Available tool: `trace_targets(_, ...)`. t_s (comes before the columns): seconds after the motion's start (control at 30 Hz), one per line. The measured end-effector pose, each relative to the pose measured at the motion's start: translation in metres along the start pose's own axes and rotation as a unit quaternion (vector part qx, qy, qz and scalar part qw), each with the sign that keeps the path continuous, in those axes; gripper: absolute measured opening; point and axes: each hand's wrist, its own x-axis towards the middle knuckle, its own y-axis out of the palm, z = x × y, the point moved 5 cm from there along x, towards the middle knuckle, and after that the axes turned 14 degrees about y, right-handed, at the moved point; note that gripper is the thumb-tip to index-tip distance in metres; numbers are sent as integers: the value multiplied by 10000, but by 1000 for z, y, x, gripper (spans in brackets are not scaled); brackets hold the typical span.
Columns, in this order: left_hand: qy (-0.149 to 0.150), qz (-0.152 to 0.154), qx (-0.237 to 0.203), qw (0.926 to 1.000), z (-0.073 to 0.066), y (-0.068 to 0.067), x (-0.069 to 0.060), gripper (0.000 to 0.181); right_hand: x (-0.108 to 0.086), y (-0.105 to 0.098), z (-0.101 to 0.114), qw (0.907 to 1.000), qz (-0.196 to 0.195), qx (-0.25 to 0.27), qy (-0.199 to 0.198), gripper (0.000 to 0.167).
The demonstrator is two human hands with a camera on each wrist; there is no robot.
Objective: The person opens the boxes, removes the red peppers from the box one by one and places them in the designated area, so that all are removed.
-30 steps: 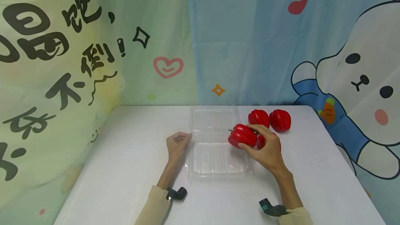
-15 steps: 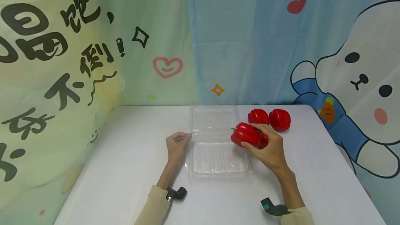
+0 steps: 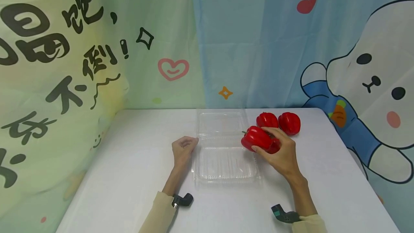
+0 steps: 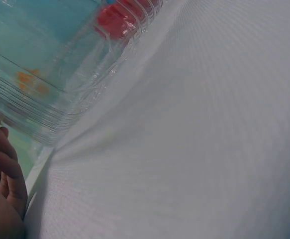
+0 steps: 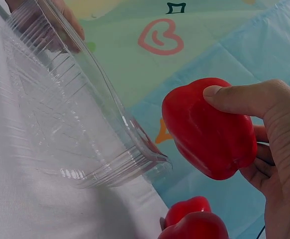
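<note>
A red bell pepper [image 3: 256, 138] with a green stem is held in my right hand [image 3: 282, 154], thumb on its near side. In the right wrist view the held bell pepper [image 5: 207, 129] is above the table, beside the end of the clear box. That clear plastic box [image 3: 226, 164] lies with its lid [image 3: 221, 122] folded back. My left hand [image 3: 184, 149] pinches the box's left edge near the hinge; in the left wrist view its fingertips [image 4: 3, 142] meet the rim. Another red pepper [image 3: 275, 146] is partly hidden behind the right hand.
Two more red peppers, one on the left [image 3: 267, 120] and one on the right [image 3: 289, 123], stand at the back right of the white table [image 3: 136, 161]. A printed curtain [image 3: 233, 46] hangs behind the table's far edge.
My right hand has shifted a little to the right and slightly back with the bell pepper, away from over the box. The left hand has stayed at the box's edge.
</note>
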Motion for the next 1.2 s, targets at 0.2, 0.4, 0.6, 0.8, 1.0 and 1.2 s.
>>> trace_targets(0.2, -26, 12, 130, 9999, 0, -1, 0, 14, 0, -1, 0, 10000, -17, 49, -8, 80)
trace_targets(0.4, 16, 21, 42, 10000, 2, -1, -1, 16, -1, -5, -2, 9999, -59, -52, 108, 80)
trace_targets(0.6, 34, -4, 30, 10000, 3, -1, 1, 16, -1, -10, -3, 9998, -142, -90, 98, 80)
trace_targets(0.8, -37, -19, 95, 9999, 3, -1, -2, 15, -2, -14, -6, 9993, -273, -191, 174, 80)
trace_targets(1.0, -81, -19, 141, 9999, 4, -1, -3, 14, -3, -16, -9, 9992, -321, -98, 205, 80)
trace_targets(1.2, -17, -11, 104, 9999, 2, -1, 0, 13, -1, -17, -11, 9988, -408, -92, 241, 80)
